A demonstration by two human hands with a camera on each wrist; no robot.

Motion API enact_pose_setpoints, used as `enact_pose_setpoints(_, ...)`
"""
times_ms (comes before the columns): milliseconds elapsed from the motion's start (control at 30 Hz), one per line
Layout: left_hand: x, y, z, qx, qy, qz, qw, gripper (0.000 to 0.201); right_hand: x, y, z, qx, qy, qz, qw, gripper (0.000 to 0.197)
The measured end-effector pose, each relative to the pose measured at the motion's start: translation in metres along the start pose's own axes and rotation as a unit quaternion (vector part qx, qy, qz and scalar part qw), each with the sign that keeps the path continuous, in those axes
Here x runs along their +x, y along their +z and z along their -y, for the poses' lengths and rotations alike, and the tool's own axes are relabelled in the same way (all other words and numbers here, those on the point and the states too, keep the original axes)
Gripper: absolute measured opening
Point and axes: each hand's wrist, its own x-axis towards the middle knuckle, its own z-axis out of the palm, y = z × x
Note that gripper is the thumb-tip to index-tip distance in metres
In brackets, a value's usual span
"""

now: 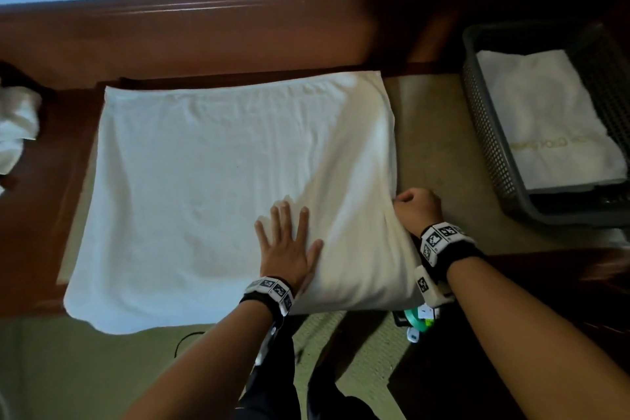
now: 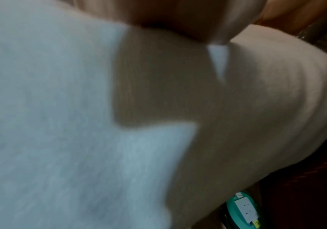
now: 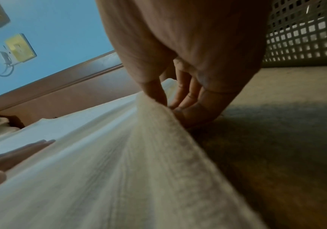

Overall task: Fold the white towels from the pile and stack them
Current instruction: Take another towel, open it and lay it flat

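Faint gold lettering runs across the folded white towel [image 1: 545, 119] lying in the grey perforated plastic basket [image 1: 484, 133] at the right, too blurred to read. A large white terry towel [image 1: 218, 187] lies spread flat on the beige-topped surface [image 1: 429, 133], its far edge near the dark wooden rim and its near edge hanging over the front. A bare strip of the beige top separates it from the basket. A crumpled pile of white towels [image 1: 17, 126] sits at the far left. The left hand [image 1: 289, 245] presses flat on the spread towel, fingers straight and apart. The right hand [image 1: 417, 211] has its grip clamped on that towel's right edge, thumb and fingers [image 3: 180, 93] pinching the cloth.
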Motion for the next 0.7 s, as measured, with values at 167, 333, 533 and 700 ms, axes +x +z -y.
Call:
enact_pose_setpoints(167,0.0,0.005,-0.001,0.01,-0.002,-0.028,1.0,0.077,-0.002,-0.003,-0.005,0.032,-0.063,-0.051,0.996,0.013)
enact_pose_setpoints(333,-0.002,0.006,-0.001,0.006,0.005,-0.051,0.999,0.078,0.012,0.0,-0.006,-0.093,-0.235,0.006,0.967,0.025)
enact_pose_setpoints(533,-0.001,0.007,-0.001,0.001,0.005,-0.064,0.998,0.078,0.031,-0.023,0.008,-0.339,-0.399,0.044,0.851,0.029)
enact_pose_setpoints(700,-0.001,0.007,0.0,0.003,0.002,-0.061,0.998,0.079,0.033,-0.038,0.003,-0.446,-0.482,0.099,0.748,0.024)
